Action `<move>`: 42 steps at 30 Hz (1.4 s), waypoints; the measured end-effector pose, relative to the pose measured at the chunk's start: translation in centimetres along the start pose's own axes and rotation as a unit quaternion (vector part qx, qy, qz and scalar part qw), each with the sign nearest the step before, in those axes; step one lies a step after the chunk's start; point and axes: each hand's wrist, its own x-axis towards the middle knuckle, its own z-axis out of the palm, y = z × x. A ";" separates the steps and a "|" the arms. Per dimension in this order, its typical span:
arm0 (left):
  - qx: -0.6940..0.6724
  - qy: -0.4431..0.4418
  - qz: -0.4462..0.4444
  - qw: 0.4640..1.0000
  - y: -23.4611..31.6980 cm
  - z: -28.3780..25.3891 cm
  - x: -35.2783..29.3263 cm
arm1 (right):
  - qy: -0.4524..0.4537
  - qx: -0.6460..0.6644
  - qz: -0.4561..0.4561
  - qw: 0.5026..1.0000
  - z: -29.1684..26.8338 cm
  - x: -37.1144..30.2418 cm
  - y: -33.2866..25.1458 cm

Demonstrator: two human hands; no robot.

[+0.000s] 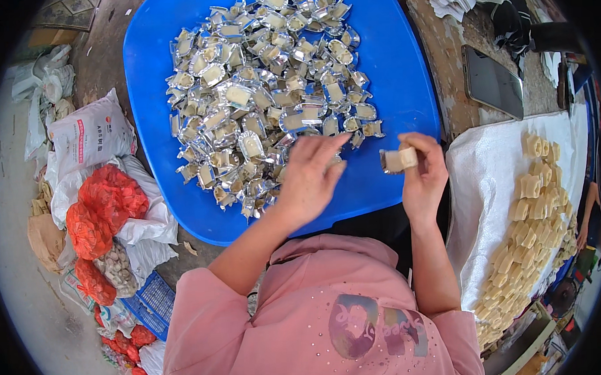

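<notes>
A large blue plastic tub (404, 96) lies in front of me, holding a heap of small shiny silver pieces with cream-coloured parts (252, 146). My right hand (426, 175) pinches one silver-and-cream piece (398, 160) between thumb and fingers, above the tub's right near side. Its silver end points left, toward my other hand. Over the near right edge of the heap is my left hand (313, 177), fingers stretched and thumb apart. Nothing shows in it, though its palm side is partly hidden.
To the right, several cream-coloured plastic pieces (536, 211) lie heaped on a white woven sheet (477, 173). Beyond it is a dark phone-like device (493, 82) on a worn wooden surface. At left are white sacks (92, 136), red bags (113, 199) and a blue crate (149, 305).
</notes>
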 end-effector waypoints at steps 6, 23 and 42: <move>0.349 -0.004 0.065 0.935 -7.6 -2.9 1.2 | 0.054 0.011 0.037 0.998 -0.7 1.2 1.1; -0.390 0.000 -0.266 0.882 -6.3 -4.6 2.8 | -0.061 0.011 0.084 0.995 0.0 -1.3 1.7; -0.524 -0.142 -0.230 0.807 -2.7 -2.6 2.2 | -0.149 0.074 0.042 0.985 2.6 -1.3 -1.2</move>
